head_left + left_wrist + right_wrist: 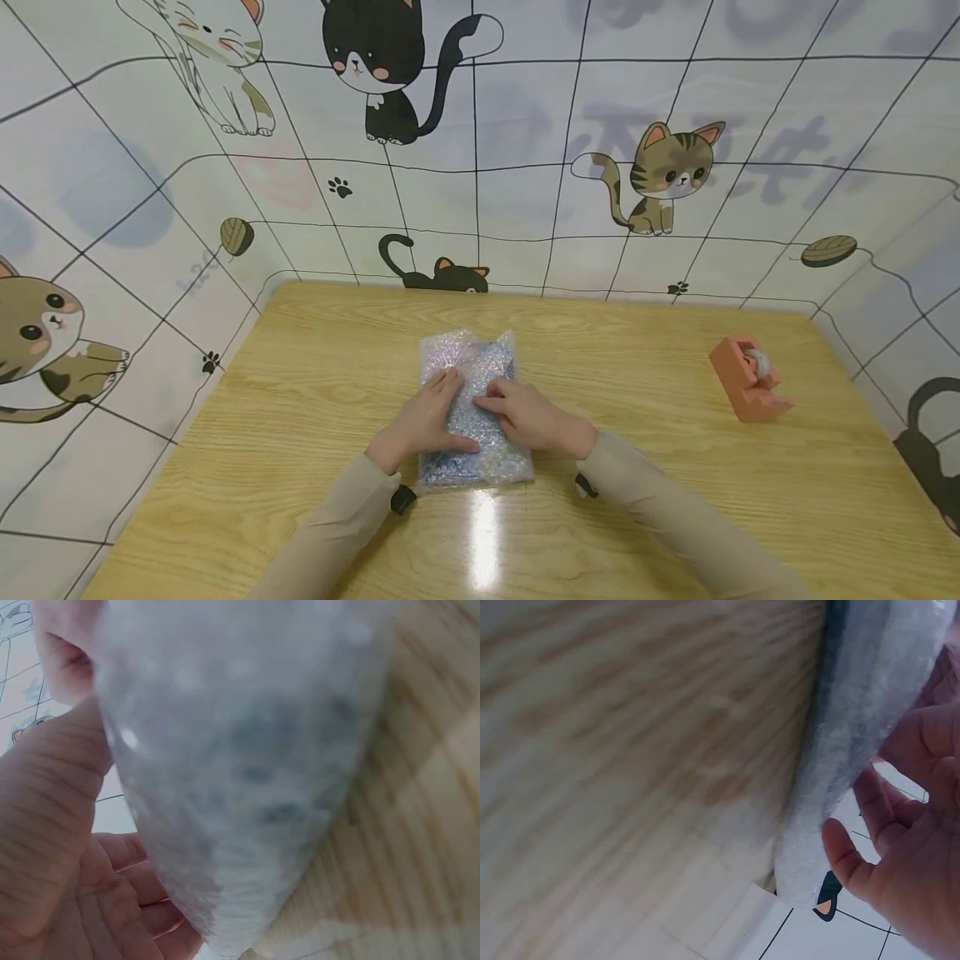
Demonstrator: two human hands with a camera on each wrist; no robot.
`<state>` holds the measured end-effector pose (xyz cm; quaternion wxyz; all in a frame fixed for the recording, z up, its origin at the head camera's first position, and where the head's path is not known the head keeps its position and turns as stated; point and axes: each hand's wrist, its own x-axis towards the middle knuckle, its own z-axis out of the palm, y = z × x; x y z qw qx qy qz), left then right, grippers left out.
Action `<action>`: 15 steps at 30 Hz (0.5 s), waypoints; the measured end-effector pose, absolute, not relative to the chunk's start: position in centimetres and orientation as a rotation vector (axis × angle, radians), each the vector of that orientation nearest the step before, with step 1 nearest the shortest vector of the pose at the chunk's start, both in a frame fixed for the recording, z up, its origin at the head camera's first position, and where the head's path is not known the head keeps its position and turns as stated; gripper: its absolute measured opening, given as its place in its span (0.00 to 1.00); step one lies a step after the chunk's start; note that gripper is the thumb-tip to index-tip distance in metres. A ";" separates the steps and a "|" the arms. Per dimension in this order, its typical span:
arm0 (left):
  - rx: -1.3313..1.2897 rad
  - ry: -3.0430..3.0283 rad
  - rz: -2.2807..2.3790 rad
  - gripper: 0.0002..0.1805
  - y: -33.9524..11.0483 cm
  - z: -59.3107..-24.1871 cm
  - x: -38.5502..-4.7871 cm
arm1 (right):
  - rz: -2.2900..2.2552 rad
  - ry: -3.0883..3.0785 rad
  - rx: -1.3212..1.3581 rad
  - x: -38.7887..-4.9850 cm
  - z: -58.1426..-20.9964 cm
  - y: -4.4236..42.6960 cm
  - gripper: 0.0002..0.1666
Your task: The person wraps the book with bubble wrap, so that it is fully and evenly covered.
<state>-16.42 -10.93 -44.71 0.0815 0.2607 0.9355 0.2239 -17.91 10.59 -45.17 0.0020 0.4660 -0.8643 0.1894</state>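
Note:
A flat bubble-wrapped package (467, 414) lies on the table in the head view, with something bluish showing through the wrap. My left hand (422, 419) rests on its left side, thumb spread away from the fingers. From the right, my right hand (536, 415) touches the top with its index finger stretched out and the other fingers bent loosely. In the left wrist view the clear bubble wrap (232, 772) fills the middle, beside the left thumb and fingers. The right wrist view shows the package's edge (840, 735) next to the right hand's fingers.
An orange tape dispenser (742, 379) with a roll of tape stands on the right of the wooden table (622, 367). Behind and at both sides hangs a white cloth (525, 192) printed with cats and grid lines.

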 end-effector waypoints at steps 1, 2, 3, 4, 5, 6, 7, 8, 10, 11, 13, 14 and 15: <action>0.779 2.797 0.674 0.57 -10.9 -44.7 -16.4 | 0.588 -2.710 1.457 -17.9 -45.1 10.5 0.24; 0.779 2.800 0.680 0.58 -10.9 -44.7 -16.4 | 0.591 -2.707 1.452 -17.9 -45.1 10.5 0.23; 0.777 2.800 0.683 0.58 -10.9 -44.8 -16.4 | 0.598 -2.702 1.452 -17.9 -45.2 10.5 0.23; 0.779 2.801 0.684 0.58 -10.9 -44.8 -16.4 | 0.604 -2.695 1.457 -17.9 -45.2 10.5 0.23; 0.777 2.801 0.686 0.58 -11.0 -44.8 -16.4 | 0.613 -2.684 1.466 -17.9 -45.2 10.6 0.23; 0.777 2.801 0.687 0.58 -10.9 -44.8 -16.4 | 0.637 -2.684 1.474 -17.9 -45.2 10.7 0.23; 0.777 2.801 0.683 0.58 -10.9 -44.8 -16.4 | 0.668 -2.688 1.482 -17.9 -45.2 10.9 0.23; 0.780 2.802 0.680 0.58 -10.9 -44.9 -16.5 | 0.715 -2.690 1.490 -18.0 -45.2 11.1 0.24; 0.785 2.805 0.668 0.59 -10.9 -44.9 -16.6 | 0.838 -2.708 1.495 -18.1 -45.1 11.5 0.24; 0.790 2.806 0.663 0.59 -10.9 -44.9 -16.6 | 0.906 -2.720 1.488 -18.1 -45.1 11.7 0.24; 0.810 2.810 0.662 0.58 -10.9 -44.9 -16.7 | 1.025 -2.740 1.468 -18.3 -45.1 12.1 0.24; 0.823 2.813 0.664 0.58 -11.0 -44.9 -16.8 | 1.071 -2.739 1.459 -18.3 -45.2 12.2 0.24; 0.837 2.817 0.666 0.58 -11.0 -44.9 -16.8 | 1.106 -2.740 1.448 -18.4 -45.2 12.4 0.24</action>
